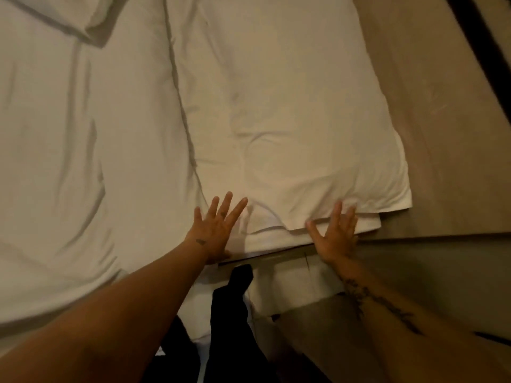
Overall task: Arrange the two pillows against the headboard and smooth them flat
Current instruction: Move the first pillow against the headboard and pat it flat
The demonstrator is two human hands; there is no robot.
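white pillow [276, 120], beige headboard [442, 134]

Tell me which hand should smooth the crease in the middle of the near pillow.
Left, probably. The left hand lies flat, fingers spread, just below the crease; the right hand sits at the pillow corner, farther away.

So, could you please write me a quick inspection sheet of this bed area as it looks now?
Surface: bed sheet, white, creased.
Job's things: large pillow lying along the brown headboard, wrinkled near its lower edge; only a corner of the second pillow shows at top left.
Clutter: nothing seen.
Hands: left hand and right hand open, fingers spread, pressing at the large pillow's near edge.
Cables: nothing seen.
Surroundings: dark-clothed leg beside the bed.
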